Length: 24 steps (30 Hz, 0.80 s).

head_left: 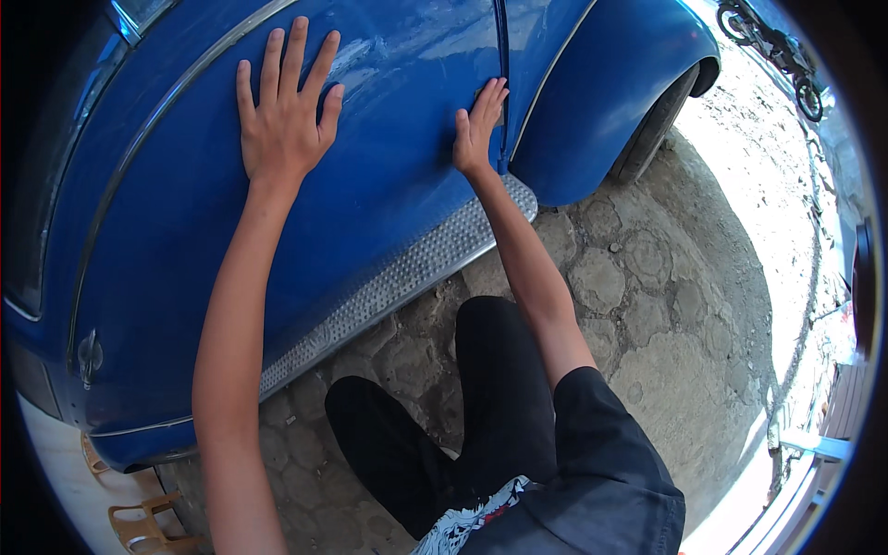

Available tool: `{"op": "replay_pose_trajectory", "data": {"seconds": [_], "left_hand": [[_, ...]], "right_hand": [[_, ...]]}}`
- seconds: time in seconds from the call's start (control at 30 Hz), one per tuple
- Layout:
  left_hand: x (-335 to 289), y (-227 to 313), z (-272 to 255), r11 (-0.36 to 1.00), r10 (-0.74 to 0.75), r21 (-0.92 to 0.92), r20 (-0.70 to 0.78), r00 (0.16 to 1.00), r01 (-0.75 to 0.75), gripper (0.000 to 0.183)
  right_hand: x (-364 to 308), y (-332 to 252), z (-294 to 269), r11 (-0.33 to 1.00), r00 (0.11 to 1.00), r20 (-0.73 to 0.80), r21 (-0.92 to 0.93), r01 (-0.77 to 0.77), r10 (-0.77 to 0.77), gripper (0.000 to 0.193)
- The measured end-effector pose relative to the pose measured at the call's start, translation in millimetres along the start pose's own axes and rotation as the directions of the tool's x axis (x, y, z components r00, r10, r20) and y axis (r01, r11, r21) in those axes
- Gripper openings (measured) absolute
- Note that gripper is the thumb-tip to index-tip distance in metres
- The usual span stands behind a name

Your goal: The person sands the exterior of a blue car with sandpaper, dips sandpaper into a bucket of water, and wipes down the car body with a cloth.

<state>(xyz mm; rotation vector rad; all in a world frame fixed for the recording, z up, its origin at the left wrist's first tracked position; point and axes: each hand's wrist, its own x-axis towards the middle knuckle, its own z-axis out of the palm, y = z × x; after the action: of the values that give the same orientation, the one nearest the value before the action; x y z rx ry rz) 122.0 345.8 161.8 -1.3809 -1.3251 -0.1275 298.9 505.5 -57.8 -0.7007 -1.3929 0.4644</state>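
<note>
A blue car door (370,166) with a chrome trim line fills the upper left. Flat against its upper part lies my left hand (285,116), fingers spread. My right hand (478,129) rests farther right, by the door's edge seam and next to the blue fender (610,102); its fingers are stretched out. Neither hand holds anything. A whitish smear or reflection shows on the paint just right of my left hand. Below the door runs a silver, dimpled running board (398,268). The door handle (90,356) is at the far left.
Under the fender stands a black tire (652,129). Cracked hexagonal paving (638,287) lies beside the car, sunlit farther right. A motorcycle (777,51) is at the upper right. Light-brown plastic chairs (143,527) are at the lower left. My bent knees are close to the running board.
</note>
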Motion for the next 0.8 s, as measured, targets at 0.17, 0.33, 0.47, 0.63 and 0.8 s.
{"op": "replay_pose_trajectory", "data": {"seconds": [0.17,0.33,0.47,0.63,0.8], "left_hand": [[3.7,-0.5,-4.2,1.000,0.002,-0.003,0.025,1.000,-0.002,0.058],[4.2,0.5,-7.7,1.000,0.007,0.025,0.064,0.998,-0.009,0.057],[3.3,0.7,-8.1,1.000,0.003,0.020,0.062,0.998,-0.005,0.057],[2.8,0.2,-5.8,1.000,0.004,0.000,0.071,0.997,-0.004,0.057],[3.3,0.2,-7.8,0.999,-0.002,-0.051,0.076,0.997,0.006,0.060]], "right_hand": [[53.9,-36.4,1.9,0.970,0.970,0.059,-0.048,0.238,-0.235,0.101],[128.9,-85.7,4.5,0.911,0.917,0.073,-0.109,0.398,-0.392,0.098],[164.2,-95.9,-3.3,0.858,0.861,0.145,-0.103,0.503,-0.487,0.093],[151.9,-58.9,-26.8,0.834,0.831,0.197,-0.095,0.544,-0.520,0.098],[110.1,-41.4,-33.7,0.889,0.891,0.151,-0.112,0.445,-0.427,0.098]]}}
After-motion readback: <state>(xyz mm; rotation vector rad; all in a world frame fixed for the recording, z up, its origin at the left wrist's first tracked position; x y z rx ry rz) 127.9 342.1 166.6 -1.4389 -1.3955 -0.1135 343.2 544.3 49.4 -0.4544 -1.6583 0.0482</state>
